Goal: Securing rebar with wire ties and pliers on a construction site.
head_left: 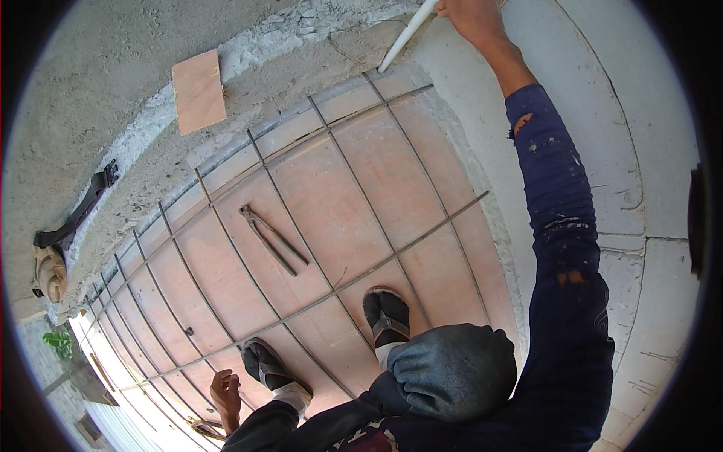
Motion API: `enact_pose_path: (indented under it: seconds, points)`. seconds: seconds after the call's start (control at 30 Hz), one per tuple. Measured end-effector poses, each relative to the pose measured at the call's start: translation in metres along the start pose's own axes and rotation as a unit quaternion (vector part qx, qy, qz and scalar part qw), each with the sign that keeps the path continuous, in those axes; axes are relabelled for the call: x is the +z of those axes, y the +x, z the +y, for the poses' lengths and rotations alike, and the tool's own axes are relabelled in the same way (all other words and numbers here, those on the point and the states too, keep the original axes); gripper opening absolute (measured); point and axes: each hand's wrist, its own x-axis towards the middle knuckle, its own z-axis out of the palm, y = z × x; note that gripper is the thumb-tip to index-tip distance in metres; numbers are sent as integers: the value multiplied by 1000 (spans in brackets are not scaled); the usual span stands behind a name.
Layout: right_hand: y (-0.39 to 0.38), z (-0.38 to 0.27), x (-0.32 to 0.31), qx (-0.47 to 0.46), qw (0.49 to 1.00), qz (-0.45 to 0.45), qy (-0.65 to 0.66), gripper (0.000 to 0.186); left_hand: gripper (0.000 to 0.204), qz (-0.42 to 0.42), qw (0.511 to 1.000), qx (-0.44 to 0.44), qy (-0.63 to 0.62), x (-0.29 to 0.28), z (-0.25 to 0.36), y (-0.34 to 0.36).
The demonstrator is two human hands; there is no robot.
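At the top, my right hand [473, 16] is closed around a white plastic pipe [407, 36], partly cut off by the picture's edge. The pipe's lower end meets the concrete edge beside the far end of a steel bar. Low on the left, my left hand [225, 394] hangs near my left foot with loosely bent fingers. I see nothing in it. A pair of end-cutting pincers [249, 215] lies on the pinkish plywood boards [331, 196], between bars of a rebar grid [376, 270]. Near my left hand is a brownish looped thing [205, 428], too unclear to name.
My sandalled feet [387, 313] stand on the boards among the bars. A plywood offcut [199, 92] rests on the rough concrete ledge. A dark belt [83, 207] with a tan pouch [51, 273] lies farther left. A pale block wall [617, 151] rises at the right.
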Motion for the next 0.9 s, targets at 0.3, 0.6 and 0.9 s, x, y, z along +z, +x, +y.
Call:
enact_pose_path:
  seconds: [0.3,0.6,0.9]
  points:
    - [-3,-3,-12,71,994,-5,81,41,21,-11,1000,-21,8,4,4,-6]
    - [-15,-9,-12,80,990,22,117,33,22,-20,999,-39,4,13,13,0]
    - [-27,-3,-9,43,992,11,118,37,27,-53,998,-35,23,16,15,0]
